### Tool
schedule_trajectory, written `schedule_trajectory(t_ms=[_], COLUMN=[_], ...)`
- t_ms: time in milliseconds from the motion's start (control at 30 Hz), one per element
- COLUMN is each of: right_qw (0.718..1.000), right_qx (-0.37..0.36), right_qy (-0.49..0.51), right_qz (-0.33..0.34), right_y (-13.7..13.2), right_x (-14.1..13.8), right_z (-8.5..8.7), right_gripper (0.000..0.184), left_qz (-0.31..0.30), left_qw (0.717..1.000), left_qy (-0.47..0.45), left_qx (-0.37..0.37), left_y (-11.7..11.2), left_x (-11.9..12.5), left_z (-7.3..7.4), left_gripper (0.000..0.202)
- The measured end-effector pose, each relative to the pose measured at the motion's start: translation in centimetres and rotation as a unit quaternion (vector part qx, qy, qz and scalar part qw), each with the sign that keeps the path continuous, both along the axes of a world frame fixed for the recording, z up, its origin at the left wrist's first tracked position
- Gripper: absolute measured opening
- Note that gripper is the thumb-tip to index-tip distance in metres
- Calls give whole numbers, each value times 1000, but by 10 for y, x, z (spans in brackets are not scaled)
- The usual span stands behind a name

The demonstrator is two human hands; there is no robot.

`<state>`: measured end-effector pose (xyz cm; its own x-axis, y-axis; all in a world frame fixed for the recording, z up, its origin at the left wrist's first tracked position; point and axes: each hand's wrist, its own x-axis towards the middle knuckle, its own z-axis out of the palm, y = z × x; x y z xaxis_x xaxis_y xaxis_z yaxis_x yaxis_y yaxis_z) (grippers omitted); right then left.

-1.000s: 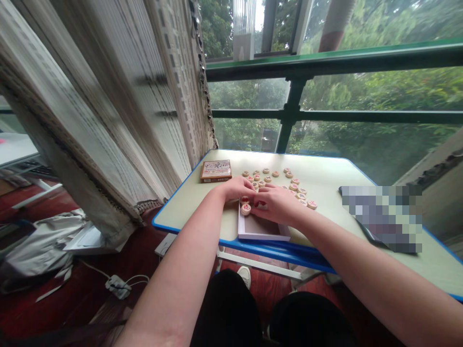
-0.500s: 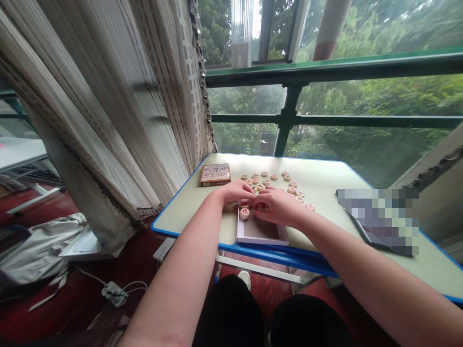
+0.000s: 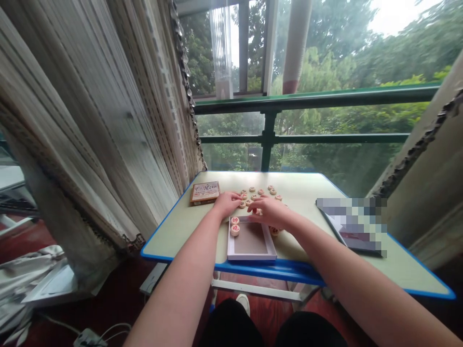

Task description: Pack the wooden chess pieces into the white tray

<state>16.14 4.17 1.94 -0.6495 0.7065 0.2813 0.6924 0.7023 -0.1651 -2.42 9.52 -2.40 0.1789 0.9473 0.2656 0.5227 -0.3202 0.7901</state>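
Two round wooden Chinese chess pieces with red characters, one [image 3: 235,220] above the other [image 3: 235,230], lie along the left wall of a shallow white box tray [image 3: 252,257]. My left hand [image 3: 227,203] is beyond the tray's far left corner, fingers stretched towards the scattered chess pieces [image 3: 252,189]. Over the tray's far edge, my right hand [image 3: 270,210] reaches down with its fingers curved and apart. A piece shows partly beneath those fingers; I see no firm grip on it. More pieces [image 3: 275,231] sit right of the tray, partly hidden by my right forearm.
A printed brown box [image 3: 205,193] rests at the table's back left. On the right lies a dark flat object [image 3: 350,226], partly pixelated. The table [image 3: 173,241] has a blue edge. Curtains [image 3: 108,120] hang at left and right, with a green railing [image 3: 307,102] behind.
Both hands have left the tray's far left corner and moved out towards the scattered pieces. A second piece now shows fully inside the tray. The view has tilted up and turned right.
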Motion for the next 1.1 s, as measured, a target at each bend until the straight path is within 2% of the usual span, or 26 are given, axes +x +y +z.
schedule_trajectory(t_ms=[133,333,400,500,600,700,800,967,1100], right_qw=[999,1000,1000,999,999,999,996,969,962], right_qx=[-30,-19,-17,-29,-35,-12,25,50,43], right_qy=[-4,-2,3,18,30,33,84,240,268], right_qz=[11,-20,-25,-24,-15,-24,-35,-15,5], right_y=[4,14,15,16,17,18,16,10,8], right_x=[5,11,12,14,16,15,11,4,2], right_z=[-3,-5,-4,-5,-7,-7,-6,-8,-10], right_gripper=[10,11,12,11,12,13,14,23,24], left_qz=[41,72,64,73,77,32,-39,-119,-130], left_qw=[999,997,997,994,978,945,919,903,913], left_qy=[-4,5,-9,-61,-184,-312,-371,-372,-342], left_qx=[-33,-19,-30,-45,-69,-93,-129,-176,-181], left_y=[1,2,2,1,-4,-13,-23,-33,-40], left_x=[-1,-7,-7,-5,-2,-1,-2,-1,0], left_z=[-2,-5,-6,-4,5,18,29,34,37], left_gripper=[13,44,45,36,38,46,49,46,41])
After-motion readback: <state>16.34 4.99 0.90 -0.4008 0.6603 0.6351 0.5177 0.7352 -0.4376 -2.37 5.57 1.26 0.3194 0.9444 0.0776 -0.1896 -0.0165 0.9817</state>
